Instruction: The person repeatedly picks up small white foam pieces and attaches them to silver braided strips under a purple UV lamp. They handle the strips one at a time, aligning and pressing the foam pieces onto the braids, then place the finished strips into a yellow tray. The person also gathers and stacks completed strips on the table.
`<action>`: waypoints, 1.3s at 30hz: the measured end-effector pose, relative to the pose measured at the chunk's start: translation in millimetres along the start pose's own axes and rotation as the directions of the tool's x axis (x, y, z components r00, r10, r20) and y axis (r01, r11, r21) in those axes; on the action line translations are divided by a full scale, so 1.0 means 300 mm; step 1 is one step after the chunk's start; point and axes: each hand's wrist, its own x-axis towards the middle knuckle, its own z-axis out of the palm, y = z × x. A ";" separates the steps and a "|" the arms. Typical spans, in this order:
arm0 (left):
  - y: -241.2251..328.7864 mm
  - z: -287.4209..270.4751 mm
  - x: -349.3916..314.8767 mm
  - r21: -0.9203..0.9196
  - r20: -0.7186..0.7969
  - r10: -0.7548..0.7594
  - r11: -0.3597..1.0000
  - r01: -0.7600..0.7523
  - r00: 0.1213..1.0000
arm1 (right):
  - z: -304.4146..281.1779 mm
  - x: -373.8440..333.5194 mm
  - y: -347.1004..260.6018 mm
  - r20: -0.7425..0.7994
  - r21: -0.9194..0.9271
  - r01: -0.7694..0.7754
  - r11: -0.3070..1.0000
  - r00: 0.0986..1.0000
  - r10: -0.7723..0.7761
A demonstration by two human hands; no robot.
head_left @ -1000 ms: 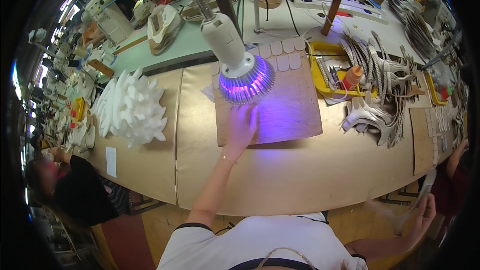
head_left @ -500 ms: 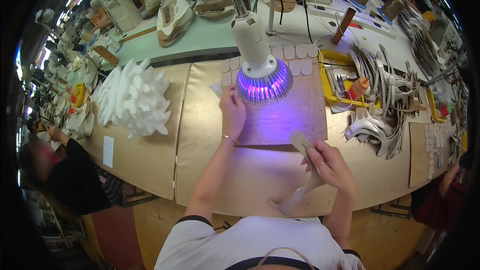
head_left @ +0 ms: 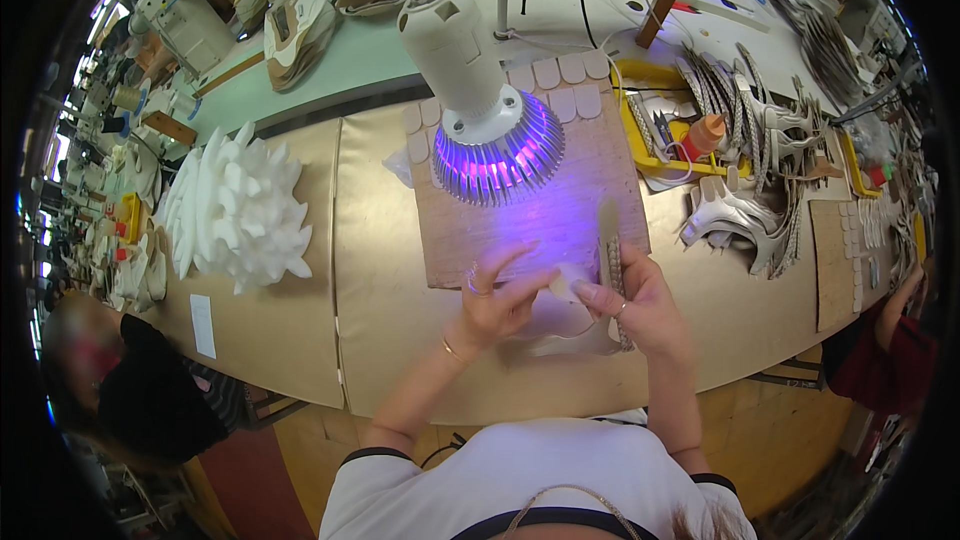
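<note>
In front of me, my right hand (head_left: 648, 305) is closed round a pale shoe upper piece (head_left: 612, 260) with a braided strip, held upright near the board's front edge. Its thumb presses a small whitish flap (head_left: 572, 283). My left hand (head_left: 495, 302) faces it with fingers apart, one fingertip touching the flap. Below both hands a pale, blurred part of the upper hangs down over the table. A white lamp (head_left: 500, 145) with a finned metal head and violet light hangs above the wooden board (head_left: 470, 240). Rounded pale tabs (head_left: 560, 72) lie along the board's far edge.
A pile of white foam pieces (head_left: 240, 210) sits to the left, near a paper slip (head_left: 203, 326). At right are a yellow tray (head_left: 630, 125) with an orange-capped bottle (head_left: 703, 135) and stacked shoe uppers (head_left: 735, 215). Co-workers sit at both sides; sewing machines stand beyond.
My left hand has come from beside the lamp down to the upper. My right hand has raised and turned the upper toward the board. The whole view has shifted slightly.
</note>
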 end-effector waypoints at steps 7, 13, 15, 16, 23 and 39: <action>0.146 0.043 0.024 -0.664 0.222 -0.822 0.267 0.699 0.525 | 0.032 0.060 0.040 -0.146 0.045 0.083 0.996 0.986 -0.075; 0.110 0.039 0.042 -0.663 0.201 -0.881 0.200 0.722 0.428 | 0.068 0.088 0.045 -0.106 -0.084 0.126 0.988 0.985 -0.135; 0.070 0.042 0.060 -0.724 0.118 -0.899 0.214 0.656 0.423 | 0.066 0.077 0.022 -0.091 -0.100 0.077 0.992 0.992 -0.086; 0.049 0.037 0.072 -0.758 0.082 -0.902 0.219 0.614 0.423 | 0.058 0.066 0.006 -0.073 -0.093 0.033 0.995 0.997 -0.040; 0.021 -0.007 0.139 -0.782 -0.008 -0.897 0.281 0.556 0.441 | 0.031 0.054 -0.035 0.170 -0.179 -0.006 0.984 0.985 0.037; 0.027 -0.019 0.116 -0.730 -0.073 -0.894 0.350 0.587 0.443 | 0.084 0.152 -0.037 0.105 -0.376 -0.083 0.923 0.986 0.131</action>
